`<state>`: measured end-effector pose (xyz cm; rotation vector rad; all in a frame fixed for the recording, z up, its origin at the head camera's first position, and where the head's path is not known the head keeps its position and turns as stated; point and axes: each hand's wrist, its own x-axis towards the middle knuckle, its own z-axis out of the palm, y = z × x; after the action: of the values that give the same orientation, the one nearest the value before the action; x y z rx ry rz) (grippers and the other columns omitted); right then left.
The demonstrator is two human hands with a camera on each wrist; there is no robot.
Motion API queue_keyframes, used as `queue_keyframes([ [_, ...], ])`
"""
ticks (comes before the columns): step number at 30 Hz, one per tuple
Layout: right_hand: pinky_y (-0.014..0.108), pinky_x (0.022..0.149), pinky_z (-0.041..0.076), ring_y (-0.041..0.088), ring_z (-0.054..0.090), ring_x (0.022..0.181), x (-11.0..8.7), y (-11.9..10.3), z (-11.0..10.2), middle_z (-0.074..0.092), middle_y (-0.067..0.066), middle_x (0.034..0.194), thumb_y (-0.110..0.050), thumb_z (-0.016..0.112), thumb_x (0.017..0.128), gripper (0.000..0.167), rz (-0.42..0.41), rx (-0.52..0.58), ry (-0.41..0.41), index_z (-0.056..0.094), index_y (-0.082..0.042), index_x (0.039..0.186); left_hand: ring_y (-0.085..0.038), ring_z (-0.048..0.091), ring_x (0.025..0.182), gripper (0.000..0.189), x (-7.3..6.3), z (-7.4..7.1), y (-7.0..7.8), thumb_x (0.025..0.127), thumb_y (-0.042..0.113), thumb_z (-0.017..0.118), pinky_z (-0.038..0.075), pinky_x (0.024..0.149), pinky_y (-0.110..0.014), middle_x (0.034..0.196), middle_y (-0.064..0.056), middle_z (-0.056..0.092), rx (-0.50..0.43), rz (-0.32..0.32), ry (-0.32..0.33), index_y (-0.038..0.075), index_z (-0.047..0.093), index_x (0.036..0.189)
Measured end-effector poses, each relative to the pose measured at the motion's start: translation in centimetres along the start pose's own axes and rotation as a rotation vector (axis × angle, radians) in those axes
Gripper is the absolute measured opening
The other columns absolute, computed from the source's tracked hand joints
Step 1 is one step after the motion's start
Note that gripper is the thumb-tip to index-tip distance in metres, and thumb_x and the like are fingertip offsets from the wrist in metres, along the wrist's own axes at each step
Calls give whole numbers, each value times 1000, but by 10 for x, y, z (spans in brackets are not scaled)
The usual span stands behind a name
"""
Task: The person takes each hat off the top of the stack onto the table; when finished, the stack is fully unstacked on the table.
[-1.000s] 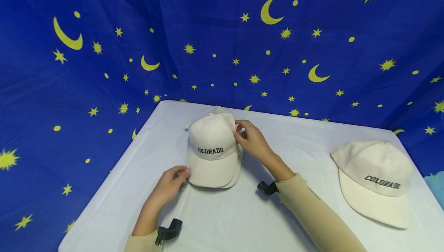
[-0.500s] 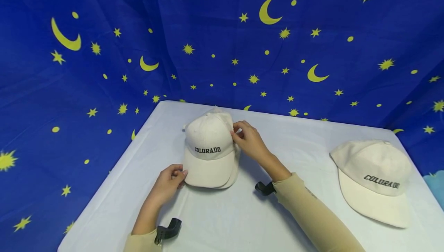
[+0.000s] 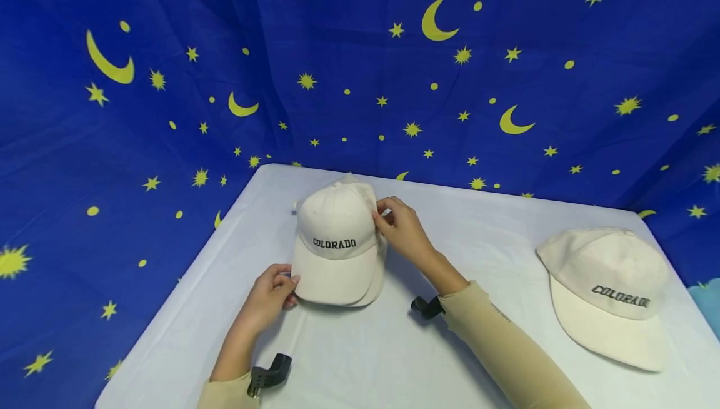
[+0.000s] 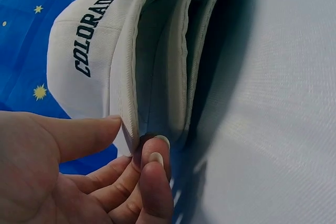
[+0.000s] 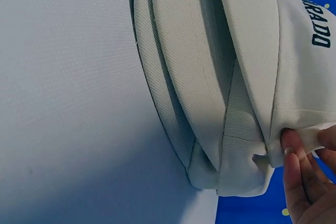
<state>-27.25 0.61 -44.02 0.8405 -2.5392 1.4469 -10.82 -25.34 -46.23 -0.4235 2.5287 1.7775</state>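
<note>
A cream baseball cap (image 3: 337, 277) lettered COLORADO tops a stack of similar caps toward the back left of the table, its brim facing me. Beneath it, the brims of the lower caps (image 5: 181, 72) show layered in the right wrist view. My left hand (image 3: 267, 297) pinches the left corner of the top cap's brim, thumb above and fingers underneath, as the left wrist view shows. On the other side, my right hand (image 3: 406, 231) pinches the lower edge of the top cap's crown between thumb and fingers. The top brim sits slightly left of those below.
Another cream COLORADO cap (image 3: 615, 265) lies alone at the right of the white-covered table (image 3: 360, 359). A blue cloth (image 3: 337, 34) with yellow moons and stars hangs behind the table and at its left. Each wrist carries a black mount (image 3: 274, 371).
The top cap has shifted a little to the left, and both hands have moved with it, keeping their hold. The lone cap at the right has stayed in place.
</note>
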Motion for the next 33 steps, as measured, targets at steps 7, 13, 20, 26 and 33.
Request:
queue_keyframes([
  [7, 28, 57, 53, 20, 69, 69, 1, -2, -2, 64, 6, 100, -17, 62, 104, 13, 5, 48, 19, 69, -6, 105, -17, 60, 67, 37, -1, -3, 5, 104, 5, 57, 52, 62, -26, 83, -10, 63, -17, 7, -1, -11, 45, 135],
  [13, 29, 57, 54, 22, 70, 70, 2, -5, -6, 64, 6, 99, -16, 62, 104, 13, -21, 68, 39, 68, -5, 103, -16, 59, 68, 37, -3, -4, 10, 103, 4, 57, 51, 62, -25, 84, -10, 63, -36, 5, 4, -10, 44, 135],
  [20, 29, 58, 54, 23, 70, 71, 1, -10, -9, 64, 6, 98, -16, 62, 104, 13, -27, 75, 47, 69, -5, 103, -15, 58, 67, 37, -6, -5, 15, 103, 4, 57, 51, 62, -25, 85, -9, 62, -67, 10, 6, -10, 44, 135],
  [26, 28, 58, 53, 22, 71, 71, 2, -14, -14, 65, 6, 99, -15, 62, 103, 12, -35, 82, 74, 69, -5, 102, -16, 59, 67, 39, -10, -7, 21, 104, 7, 58, 52, 64, -28, 86, -11, 62, -60, 28, 10, -9, 44, 136],
  [33, 29, 62, 55, 15, 71, 70, 3, -19, -20, 64, 7, 100, -16, 61, 104, 14, -38, 83, 86, 69, -4, 102, -17, 59, 70, 43, -14, -8, 28, 104, 10, 59, 52, 66, -28, 89, -12, 62, -48, 46, 16, -7, 42, 139],
])
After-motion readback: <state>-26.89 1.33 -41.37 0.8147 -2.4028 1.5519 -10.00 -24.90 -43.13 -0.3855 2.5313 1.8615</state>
